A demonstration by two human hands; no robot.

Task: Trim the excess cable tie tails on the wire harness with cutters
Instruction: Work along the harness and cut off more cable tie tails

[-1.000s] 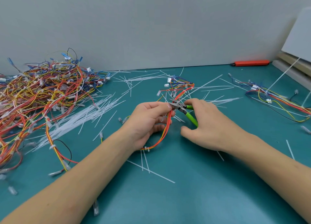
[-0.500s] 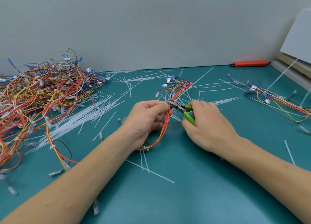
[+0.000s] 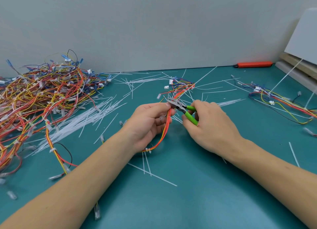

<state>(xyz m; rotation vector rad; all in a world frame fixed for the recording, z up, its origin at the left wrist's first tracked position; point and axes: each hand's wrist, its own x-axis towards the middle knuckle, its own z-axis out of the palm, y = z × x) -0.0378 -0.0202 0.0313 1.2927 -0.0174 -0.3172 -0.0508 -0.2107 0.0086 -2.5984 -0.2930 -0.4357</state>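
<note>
Both hands are up over the middle of the teal tabletop (image 3: 205, 203), working close together. The left hand (image 3: 147, 124) has its grip clenched around the wire harness (image 3: 167, 124), a slim bundle of red, orange and yellow wires that runs up out of the fist toward a fan of connectors further back and curves down under the palm to a white cable tie (image 3: 147, 149) near the wrist. The right hand (image 3: 211, 125) grasps the cutters (image 3: 184, 109) by their green handles, steel nose pointing left, right at the harness just above the left thumb. The blades look nearly together; whether a tail sits between them is too small to tell.

The harness reads as light and floppy, so it needs pinning close to the tie being cut, which is about where the left hand has it. The tails are thin, springy plastic and will likely flick away when snipped, and the wire insulation is soft, so the nose wants to lie flush on the tie head, away from the wires.

Around them: a big tangle of harnesses (image 3: 42, 94) piled at the left, another harness (image 3: 281, 101) lying at the right, loose white cable ties (image 3: 82, 118) strewn between, and an orange tool (image 3: 253, 64) back by the wall.
</note>
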